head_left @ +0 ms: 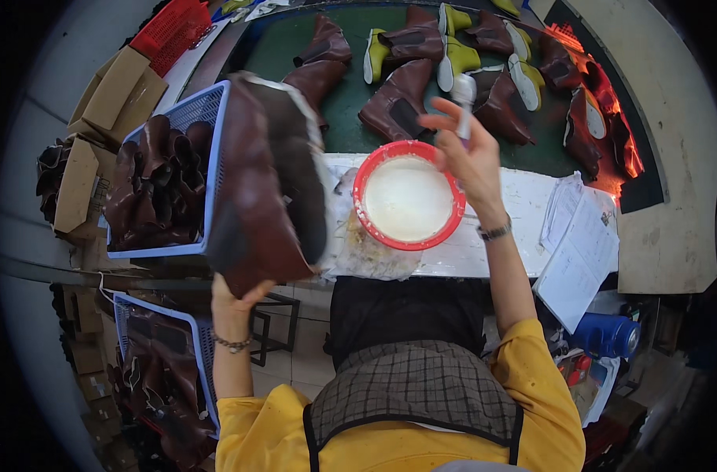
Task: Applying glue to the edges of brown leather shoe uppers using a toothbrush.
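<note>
My left hand [234, 300] grips a dark brown boot upper [268, 185] from below and holds it up, its white-edged opening facing me. My right hand [468, 153] is raised above the far rim of a red bowl [364, 179] filled with white glue, and it holds a brush with a pale handle [464, 102] upright. The bowl stands on a glue-stained white worktop [523, 208] just in front of me.
A green belt [342, 98] beyond the bowl carries several brown boot uppers [398, 94] on yellow-green lasts. A blue basket [193, 114] of brown uppers stands at the left, another blue basket [205, 370] below it. Cardboard boxes [110, 90], papers [582, 248], a blue jug [606, 334].
</note>
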### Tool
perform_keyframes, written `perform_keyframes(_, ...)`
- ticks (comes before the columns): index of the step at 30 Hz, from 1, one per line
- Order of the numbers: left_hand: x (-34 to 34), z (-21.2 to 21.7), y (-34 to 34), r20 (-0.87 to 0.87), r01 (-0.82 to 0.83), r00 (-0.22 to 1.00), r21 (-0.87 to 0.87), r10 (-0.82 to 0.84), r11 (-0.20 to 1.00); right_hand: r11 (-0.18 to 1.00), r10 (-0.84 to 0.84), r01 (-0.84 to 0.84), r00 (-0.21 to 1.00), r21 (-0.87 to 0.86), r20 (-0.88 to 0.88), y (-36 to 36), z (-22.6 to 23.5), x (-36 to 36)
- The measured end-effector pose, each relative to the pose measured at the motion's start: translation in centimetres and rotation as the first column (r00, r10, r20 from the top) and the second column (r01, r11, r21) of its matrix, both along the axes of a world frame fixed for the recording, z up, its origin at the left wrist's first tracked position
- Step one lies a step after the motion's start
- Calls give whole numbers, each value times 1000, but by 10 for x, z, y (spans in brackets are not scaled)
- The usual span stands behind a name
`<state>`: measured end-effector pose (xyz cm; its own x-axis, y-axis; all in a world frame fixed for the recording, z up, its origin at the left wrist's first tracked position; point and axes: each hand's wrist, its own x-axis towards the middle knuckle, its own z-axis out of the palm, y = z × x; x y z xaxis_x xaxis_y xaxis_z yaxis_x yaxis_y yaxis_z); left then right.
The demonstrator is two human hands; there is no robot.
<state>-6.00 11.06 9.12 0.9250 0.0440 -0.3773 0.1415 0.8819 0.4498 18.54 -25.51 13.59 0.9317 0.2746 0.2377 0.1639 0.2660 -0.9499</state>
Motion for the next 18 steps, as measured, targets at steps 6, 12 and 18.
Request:
perform_keyframes(6, -22, -37, -12, -59, 402, 878, 632, -475, 663, 933, 319, -321, 947, -161, -40, 54, 17, 5)
perform_keyframes(12, 6, 18, -15, -157, 185, 982, 899, -104, 397, 936, 208, -269, 942, -226, -262, 47, 20, -26)
perform_keyframes(18, 48, 71, -90, 254, -44, 906, 851, -338, 523, 969, 212, -234, 953, -81, -219, 58, 4, -58)
